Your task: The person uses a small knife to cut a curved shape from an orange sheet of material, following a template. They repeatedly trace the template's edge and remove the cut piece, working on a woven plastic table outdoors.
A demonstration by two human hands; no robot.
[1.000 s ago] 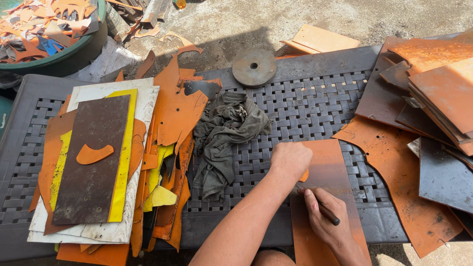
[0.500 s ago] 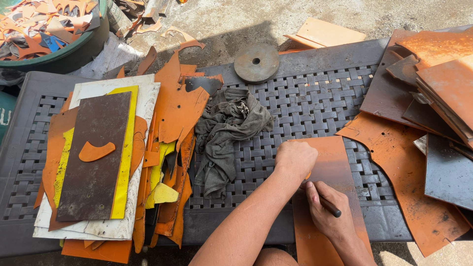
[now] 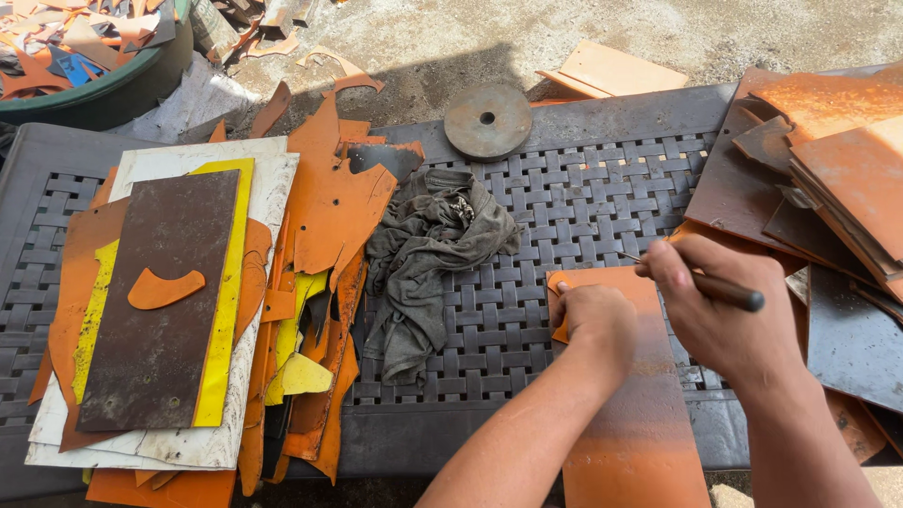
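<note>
My left hand (image 3: 594, 320) presses down on a small orange template piece at the top-left corner of a long orange sheet (image 3: 638, 423) lying on the dark woven table (image 3: 564, 207). My right hand (image 3: 720, 310) grips a dark pointed scribing tool (image 3: 722, 288) like a pen, its thin tip at the sheet's far right edge. The sheet hangs over the table's near edge between my forearms.
A crumpled grey rag (image 3: 423, 259) lies mid-table beside orange and yellow offcuts (image 3: 320, 282). Stacked boards with a brown plate (image 3: 160, 301) fill the left. A rusty metal disc (image 3: 487, 120) sits at the back. Rusty orange plates (image 3: 828, 179) pile at right. A green tub (image 3: 103, 66) holds scraps.
My right hand with the tool has moved from the sheet's near part up to its far right edge. The left hand stays pressed on the sheet's top-left corner.
</note>
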